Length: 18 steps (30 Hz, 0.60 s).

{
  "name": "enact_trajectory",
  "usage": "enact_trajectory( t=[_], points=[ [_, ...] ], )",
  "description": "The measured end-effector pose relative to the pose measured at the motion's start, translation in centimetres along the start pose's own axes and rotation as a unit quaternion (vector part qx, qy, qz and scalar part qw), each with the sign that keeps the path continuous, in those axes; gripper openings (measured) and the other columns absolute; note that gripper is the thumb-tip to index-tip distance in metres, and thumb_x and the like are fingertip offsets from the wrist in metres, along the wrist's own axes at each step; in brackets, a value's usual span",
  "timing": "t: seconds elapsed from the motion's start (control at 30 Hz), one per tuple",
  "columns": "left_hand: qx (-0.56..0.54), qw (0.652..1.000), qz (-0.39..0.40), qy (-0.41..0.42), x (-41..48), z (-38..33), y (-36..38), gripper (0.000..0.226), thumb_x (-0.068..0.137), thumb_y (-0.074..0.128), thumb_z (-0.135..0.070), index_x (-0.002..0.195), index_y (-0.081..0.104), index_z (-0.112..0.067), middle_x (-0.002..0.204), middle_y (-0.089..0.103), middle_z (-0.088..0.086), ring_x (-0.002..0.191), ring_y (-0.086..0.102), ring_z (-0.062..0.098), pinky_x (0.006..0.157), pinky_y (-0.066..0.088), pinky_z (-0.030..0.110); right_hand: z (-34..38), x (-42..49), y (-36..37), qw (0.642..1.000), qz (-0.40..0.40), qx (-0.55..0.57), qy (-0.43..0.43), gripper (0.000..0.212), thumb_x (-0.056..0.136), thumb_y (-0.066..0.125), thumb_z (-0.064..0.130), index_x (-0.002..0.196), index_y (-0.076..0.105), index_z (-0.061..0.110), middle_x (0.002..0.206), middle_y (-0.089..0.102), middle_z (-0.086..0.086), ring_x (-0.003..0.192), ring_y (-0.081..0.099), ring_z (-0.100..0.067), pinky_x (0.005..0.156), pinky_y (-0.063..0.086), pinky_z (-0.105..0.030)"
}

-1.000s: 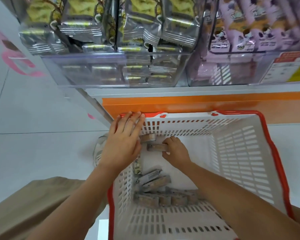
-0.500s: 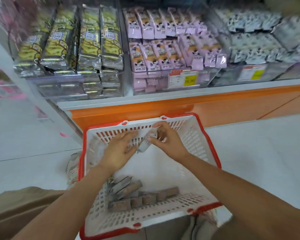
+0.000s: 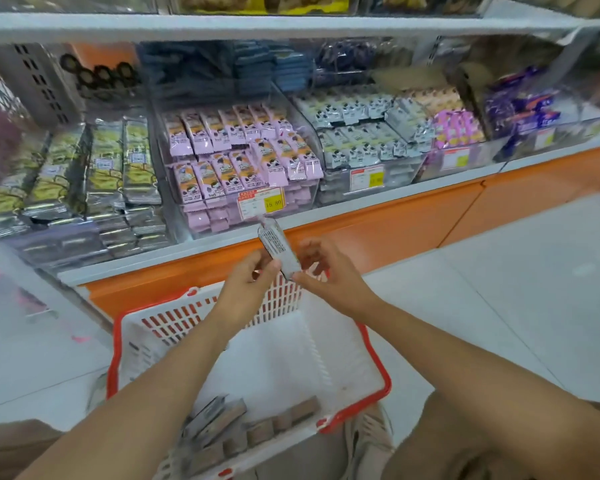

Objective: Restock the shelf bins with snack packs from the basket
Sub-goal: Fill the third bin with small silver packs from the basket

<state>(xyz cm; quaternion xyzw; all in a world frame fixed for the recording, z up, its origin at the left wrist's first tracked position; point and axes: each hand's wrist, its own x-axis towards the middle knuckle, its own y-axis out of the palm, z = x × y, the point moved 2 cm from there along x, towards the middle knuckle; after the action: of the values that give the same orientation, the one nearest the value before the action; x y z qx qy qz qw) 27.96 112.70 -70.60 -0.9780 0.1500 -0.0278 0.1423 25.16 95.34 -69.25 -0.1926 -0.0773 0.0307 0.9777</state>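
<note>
Shop aisle, pale tiled floor. Beyond the grip, a long shelf with an orange base, lined with clear bins: silver-and-yellow stock far left of the grip, pink straight behind it, white-and-black behind and to the right, purple further right. Below the grip and nearer, a white basket with a red rim, set on the floor. Along its near wall, well below the grip, a row of brownish-grey packs, a few stacked at the left end. Just outside the basket's near right corner, a beige shoe. Above the basket's far wall, left hand and right hand close together, both pinching one grey pack by its lower end: left fingers curled on its left edge, right thumb at its bottom corner. Pack tilted, upper end just under the price tag of the pink bin.
</note>
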Motion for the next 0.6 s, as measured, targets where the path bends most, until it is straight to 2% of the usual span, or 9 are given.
enact_trajectory(
  t=[0.07, 0.1, 0.2, 0.27, 0.33, 0.43, 0.53, 0.6],
  points=[
    [0.001, 1.000, 0.016, 0.015, 0.6, -1.6, 0.8, 0.021, 0.102, 0.052, -0.024, 0.119, 0.063, -0.020, 0.102, 0.065, -0.011, 0.090, 0.058, 0.000, 0.078, 0.042, 0.014, 0.4, -0.3, -1.4, 1.000, -0.013, -0.013, -0.005, 0.035, 0.084, 0.074, 0.013, 0.114, 0.055, 0.014, 0.101, 0.065, 0.001, 0.082, 0.059, -0.009, 0.074, 0.049, -0.027],
    [0.016, 0.999, 0.020, 0.029, 1.1, -2.3, 1.2, 0.022, 0.102, 0.053, -0.026, 0.119, 0.063, -0.019, 0.106, 0.065, -0.009, 0.096, 0.057, 0.004, 0.083, 0.043, 0.020, 0.8, -0.4, -2.1, 0.999, -0.025, -0.016, -0.012, 0.033, 0.085, 0.073, 0.010, 0.112, 0.056, 0.013, 0.100, 0.065, -0.001, 0.079, 0.057, -0.006, 0.072, 0.049, -0.024],
    [0.169, 0.976, -0.038, 0.134, 2.7, -4.4, 1.4, 0.038, 0.097, 0.045, -0.037, 0.126, 0.061, -0.019, 0.128, 0.057, -0.003, 0.123, 0.046, 0.016, 0.105, 0.034, 0.036, 2.5, 0.3, -5.2, 0.996, -0.080, -0.027, -0.030, 0.030, 0.084, 0.072, 0.003, 0.108, 0.056, 0.012, 0.093, 0.062, 0.001, 0.074, 0.052, 0.001, 0.068, 0.044, -0.014],
    [0.259, 0.939, -0.114, 0.197, 3.8, -5.9, 0.7, 0.041, 0.094, 0.045, -0.029, 0.131, 0.057, -0.018, 0.135, 0.052, 0.000, 0.132, 0.036, 0.019, 0.114, 0.018, 0.032, 3.3, 1.2, -7.9, 0.990, -0.132, -0.035, -0.041, 0.030, 0.084, 0.072, 0.004, 0.107, 0.056, 0.014, 0.090, 0.060, -0.001, 0.071, 0.051, 0.000, 0.066, 0.044, -0.015],
    [0.335, 0.902, -0.161, 0.222, 4.8, -6.9, -0.2, 0.044, 0.095, 0.049, -0.023, 0.138, 0.051, -0.016, 0.144, 0.046, 0.003, 0.140, 0.028, 0.021, 0.116, -0.001, 0.023, 3.6, 2.6, -10.9, 0.979, -0.186, -0.066, -0.044, 0.028, 0.085, 0.072, 0.009, 0.106, 0.056, 0.016, 0.086, 0.059, -0.007, 0.068, 0.051, -0.006, 0.065, 0.046, -0.023],
    [0.425, 0.868, -0.168, 0.195, 6.7, -6.3, -1.0, 0.056, 0.096, 0.041, -0.035, 0.150, 0.038, -0.017, 0.157, 0.033, 0.005, 0.149, 0.018, 0.026, 0.118, -0.014, 0.029, 3.2, 5.5, -15.4, 0.956, -0.244, -0.158, -0.030, 0.024, 0.087, 0.068, 0.011, 0.107, 0.057, 0.016, 0.081, 0.054, -0.010, 0.063, 0.048, -0.009, 0.062, 0.045, -0.030],
    [0.477, 0.851, -0.146, 0.163, 7.5, -5.0, -1.3, 0.064, 0.095, 0.036, -0.039, 0.155, 0.028, -0.017, 0.158, 0.033, 0.008, 0.148, 0.022, 0.026, 0.121, -0.007, 0.040, 2.3, 8.7, -18.8, 0.928, -0.278, -0.248, -0.010, 0.023, 0.088, 0.066, 0.015, 0.109, 0.058, 0.017, 0.085, 0.053, -0.003, 0.064, 0.049, -0.009, 0.063, 0.044, -0.029],
    [0.494, 0.840, -0.146, 0.168, 7.6, -4.4, -1.3, 0.065, 0.094, 0.038, -0.035, 0.155, 0.028, -0.016, 0.154, 0.040, 0.010, 0.144, 0.029, 0.028, 0.120, 0.003, 0.045, 1.4, 10.7, -20.4, 0.907, -0.285, -0.311, 0.002, 0.024, 0.089, 0.065, 0.020, 0.112, 0.059, 0.017, 0.095, 0.056, -0.005, 0.073, 0.054, -0.018, 0.066, 0.043, -0.032]
  ],
)
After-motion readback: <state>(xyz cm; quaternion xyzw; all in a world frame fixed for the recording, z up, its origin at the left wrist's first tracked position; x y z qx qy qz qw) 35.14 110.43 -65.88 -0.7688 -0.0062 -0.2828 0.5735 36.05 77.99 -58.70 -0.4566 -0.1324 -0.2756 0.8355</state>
